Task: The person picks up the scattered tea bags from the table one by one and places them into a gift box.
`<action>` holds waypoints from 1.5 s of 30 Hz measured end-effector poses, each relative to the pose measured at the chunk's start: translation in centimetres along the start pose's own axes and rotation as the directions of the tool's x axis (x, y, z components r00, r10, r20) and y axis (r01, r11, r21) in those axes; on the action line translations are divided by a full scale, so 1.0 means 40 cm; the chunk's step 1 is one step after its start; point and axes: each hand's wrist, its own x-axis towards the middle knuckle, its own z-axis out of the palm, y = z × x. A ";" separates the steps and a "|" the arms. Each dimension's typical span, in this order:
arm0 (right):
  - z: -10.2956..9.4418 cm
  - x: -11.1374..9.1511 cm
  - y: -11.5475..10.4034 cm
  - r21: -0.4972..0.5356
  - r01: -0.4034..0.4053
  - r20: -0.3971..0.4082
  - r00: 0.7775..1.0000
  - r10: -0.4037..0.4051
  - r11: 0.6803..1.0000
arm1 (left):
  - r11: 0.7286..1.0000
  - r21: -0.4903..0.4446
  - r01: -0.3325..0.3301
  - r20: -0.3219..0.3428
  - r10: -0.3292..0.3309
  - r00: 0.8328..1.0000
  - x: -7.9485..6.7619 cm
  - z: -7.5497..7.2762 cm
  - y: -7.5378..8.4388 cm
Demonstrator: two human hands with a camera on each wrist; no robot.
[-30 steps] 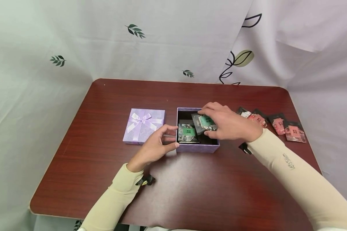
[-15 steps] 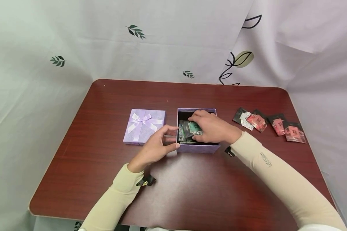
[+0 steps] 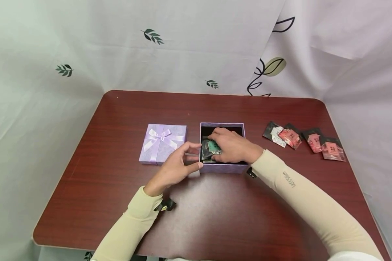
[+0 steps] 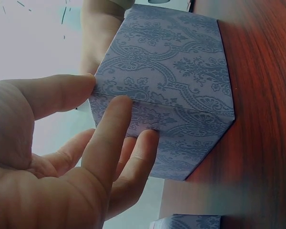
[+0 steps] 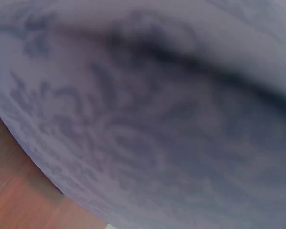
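Observation:
In the head view, an open lilac patterned box (image 3: 223,168) stands mid-table. My right hand (image 3: 233,146) reaches into it, pinching a dark sachet (image 3: 206,153) with a green label between thumb and fingers. The sachet lies at the box's left end, over another one that it mostly covers. My left hand (image 3: 174,166) touches the box's left wall, with its thumb at the near corner. Seen from the left wrist, loosely extended fingers (image 4: 115,121) rest against the patterned wall (image 4: 167,62). Only the blurred outer box wall (image 5: 143,133) and some table fill the right wrist view.
Left of the box lies its lilac lid (image 3: 173,154) with a ribbon bow. To the right, several black sachets, such as one with a pink label (image 3: 333,149), lie in an overlapping row on the brown table (image 3: 228,214). A pale curtain (image 3: 183,54) hangs behind.
My right hand has moved left and down into the box with the green-labelled sachet, bringing it over the one at the left end. The left hand has stayed at the box wall.

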 end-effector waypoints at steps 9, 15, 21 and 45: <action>0.016 0.006 -0.013 -0.007 -0.030 0.038 0.999 0.031 1.000 | 1.000 0.022 -0.005 0.002 0.004 1.000 0.000 -0.001 0.000; 0.029 0.013 -0.015 -0.042 -0.032 0.066 0.997 0.035 0.999 | 1.000 0.017 -0.006 0.005 0.006 1.000 0.000 0.001 0.001; 0.029 0.014 -0.016 -0.050 -0.041 0.071 0.997 0.045 0.998 | 1.000 0.013 -0.001 0.006 0.001 1.000 0.001 0.002 -0.001; -0.106 -0.087 0.017 0.093 -0.082 -0.091 0.992 0.091 0.992 | 1.000 0.012 -0.012 -0.013 0.012 1.000 -0.002 0.006 -0.004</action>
